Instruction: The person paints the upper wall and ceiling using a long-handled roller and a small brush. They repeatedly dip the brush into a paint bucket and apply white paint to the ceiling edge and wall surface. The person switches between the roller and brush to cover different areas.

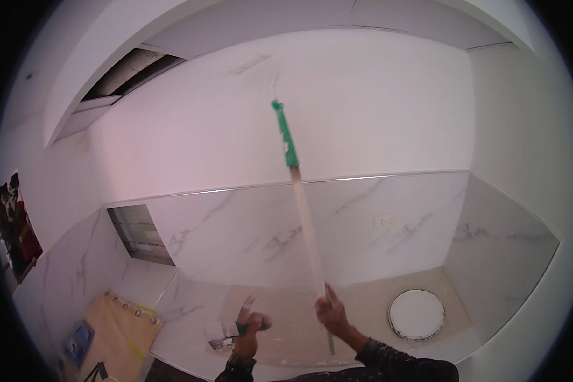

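My right hand point(332, 313) is closed round a long pale pole point(307, 226) below its middle. The pole slants up to a green roller handle point(285, 134) at its top. A thin wire frame leads on to a white roller point(251, 63), faint against the white wall point(375, 102). My left hand point(251, 330), at the lower middle, is wrapped round the dark handle of what looks like a paintbrush point(221, 330), its pale head pointing left. A small shiny patch shows below that head; I cannot make out what it is.
White marble-look panels point(254, 223) line the lower wall, with an outlet plate point(386, 222). A round white bucket lid point(417, 314) lies at the right. At the lower left are a tan sheet point(118, 328) and a blue package point(78, 342). A ceiling gap point(130, 70) exposes a duct.
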{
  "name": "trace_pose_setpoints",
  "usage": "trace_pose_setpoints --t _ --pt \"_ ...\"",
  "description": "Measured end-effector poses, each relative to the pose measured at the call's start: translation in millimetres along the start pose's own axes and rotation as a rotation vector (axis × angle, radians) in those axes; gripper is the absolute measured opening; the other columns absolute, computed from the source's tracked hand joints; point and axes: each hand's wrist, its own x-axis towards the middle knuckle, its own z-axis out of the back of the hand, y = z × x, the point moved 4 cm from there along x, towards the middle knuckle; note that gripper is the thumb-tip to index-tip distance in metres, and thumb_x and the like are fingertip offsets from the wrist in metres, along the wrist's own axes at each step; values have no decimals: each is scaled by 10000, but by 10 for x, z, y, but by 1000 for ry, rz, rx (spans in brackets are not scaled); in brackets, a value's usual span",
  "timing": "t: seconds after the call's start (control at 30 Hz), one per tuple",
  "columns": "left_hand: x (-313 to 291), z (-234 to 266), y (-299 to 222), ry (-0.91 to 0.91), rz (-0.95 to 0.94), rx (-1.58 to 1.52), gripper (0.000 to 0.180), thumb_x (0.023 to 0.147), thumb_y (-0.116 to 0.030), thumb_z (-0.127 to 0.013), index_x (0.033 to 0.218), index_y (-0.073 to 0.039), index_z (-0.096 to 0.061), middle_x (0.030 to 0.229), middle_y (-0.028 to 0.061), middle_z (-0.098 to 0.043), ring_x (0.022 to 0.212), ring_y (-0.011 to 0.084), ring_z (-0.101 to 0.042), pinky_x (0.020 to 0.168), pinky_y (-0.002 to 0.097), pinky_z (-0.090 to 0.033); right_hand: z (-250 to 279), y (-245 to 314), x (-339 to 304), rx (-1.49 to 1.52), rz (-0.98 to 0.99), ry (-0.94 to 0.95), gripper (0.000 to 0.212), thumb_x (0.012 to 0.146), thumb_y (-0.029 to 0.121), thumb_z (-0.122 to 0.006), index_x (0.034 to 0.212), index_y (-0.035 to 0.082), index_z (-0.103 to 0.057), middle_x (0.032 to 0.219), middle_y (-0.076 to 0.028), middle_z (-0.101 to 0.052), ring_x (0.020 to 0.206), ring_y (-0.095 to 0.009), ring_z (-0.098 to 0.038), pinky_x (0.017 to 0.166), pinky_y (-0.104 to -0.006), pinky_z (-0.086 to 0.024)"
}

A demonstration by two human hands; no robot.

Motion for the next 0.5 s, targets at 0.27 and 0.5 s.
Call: trace_pose_setpoints --t 0.27,0.5 --pt "-895 495 461 -324 258 -30 395 971 -285 -570 1306 -81 -530 577 -51 -368 436 60 -323 347 237 -281 450 408 828 295 59 -95 703 1026 483 -475 1575 141 -200 626 67 -353 457 -16 -334 377 -193 -341" --pt "-1129 665 274 -520 257 82 94 917 -157 -524 915 -67 -550 553 -57 -357 422 67 -299 353 248 -257 297 648 1384 403 80 -75 702 1021 504 -471 1577 168 -203 604 69 -331 430 -22 -316 360 -203 -339"
